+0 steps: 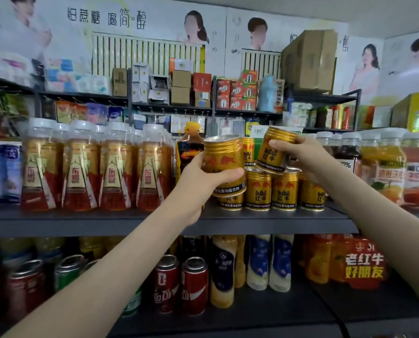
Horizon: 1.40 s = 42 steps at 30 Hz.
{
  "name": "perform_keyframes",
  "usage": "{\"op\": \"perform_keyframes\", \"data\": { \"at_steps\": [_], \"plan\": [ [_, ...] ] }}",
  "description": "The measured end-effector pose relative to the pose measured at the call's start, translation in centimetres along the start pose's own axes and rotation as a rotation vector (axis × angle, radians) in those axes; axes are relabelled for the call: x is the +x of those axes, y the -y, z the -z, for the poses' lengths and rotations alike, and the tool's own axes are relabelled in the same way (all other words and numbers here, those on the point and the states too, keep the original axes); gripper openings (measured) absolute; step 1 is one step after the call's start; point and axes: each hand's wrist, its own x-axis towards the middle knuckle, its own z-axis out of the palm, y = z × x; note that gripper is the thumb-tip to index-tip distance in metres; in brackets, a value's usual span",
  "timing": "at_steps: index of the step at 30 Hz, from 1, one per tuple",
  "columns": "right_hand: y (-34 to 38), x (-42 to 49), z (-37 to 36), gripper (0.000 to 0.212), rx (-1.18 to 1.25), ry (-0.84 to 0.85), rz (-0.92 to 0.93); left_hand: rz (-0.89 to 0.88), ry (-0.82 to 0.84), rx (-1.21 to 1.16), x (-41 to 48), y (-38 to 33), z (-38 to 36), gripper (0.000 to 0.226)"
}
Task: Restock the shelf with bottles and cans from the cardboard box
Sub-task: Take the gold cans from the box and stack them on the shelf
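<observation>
The left hand [203, 178] is wrapped round a gold can [224, 158] in the middle of the frame, thumb across the front and fingers behind. The can is upright, in the air just in front of the row of cans [284, 190]. The right hand [303, 152] grips a second gold can [275, 148] by its side, a little to the right. This one tilts, and its low edge seems to touch the tops of the cans below.

The row stands on the dark shelf [130, 219], with tall tea bottles [79, 167] to its left. The box the cans come from is not in view.

The cans look hard, smooth and shiny, so they may slip. If full, they are a bit heavy. Holding round the middle looks best. A can set on top of the others could wobble and roll off.
</observation>
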Motion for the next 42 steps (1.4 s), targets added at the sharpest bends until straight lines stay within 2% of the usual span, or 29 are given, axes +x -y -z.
{"op": "perform_keyframes", "data": {
  "at_steps": [4, 7, 11, 17, 23, 29, 32, 36, 38, 40, 42],
  "plan": [
    [-0.1, 0.7, 0.6, 0.034, -0.021, 0.011, 0.010, -0.003, -0.007, 0.041, 1.1, 0.4, -1.4, 0.059],
    [-0.2, 1.5, 1.5, 0.036, -0.046, 0.027, 0.016, -0.006, 0.002, 0.068, 2.3, 0.7, -2.6, 0.063],
    [-0.7, 3.6, 2.8, 0.032, -0.054, 0.035, 0.027, -0.029, -0.011, 0.084, 4.1, 1.0, -4.2, 0.048],
    [-2.3, 8.3, 5.1, 0.037, -0.083, 0.045, -0.017, -0.032, -0.092, 0.114, 7.1, 1.6, -6.0, 0.061],
    [-4.3, 12.7, 5.2, 0.035, -0.179, 0.110, -0.094, -0.072, -0.153, 0.166, 9.0, 1.4, -7.1, 0.054],
    [-6.1, 15.8, 4.2, 0.029, -0.232, 0.200, -0.101, -0.052, -0.243, 0.165, 10.2, 1.4, -6.7, 0.079],
    [-6.5, 16.8, 3.8, 0.029, -0.248, 0.223, -0.107, -0.037, -0.273, 0.164, 10.4, 1.8, -6.4, 0.077],
    [-6.9, 17.7, 3.5, 0.041, -0.295, 0.260, -0.132, -0.022, -0.290, 0.198, 10.5, 2.2, -6.5, 0.071],
    [-6.8, 17.6, 3.8, 0.052, -0.449, 0.264, -0.111, -0.014, -0.288, 0.203, 10.6, 2.1, -6.5, 0.071],
    [-6.3, 16.9, 4.0, 0.075, -0.675, 0.188, 0.015, -0.011, -0.274, 0.206, 10.8, 2.0, -6.6, 0.076],
    [-5.3, 15.5, 4.1, 0.084, -0.621, 0.077, 0.236, -0.007, -0.249, 0.217, 11.2, 1.9, -6.8, 0.075]
  ]
}}
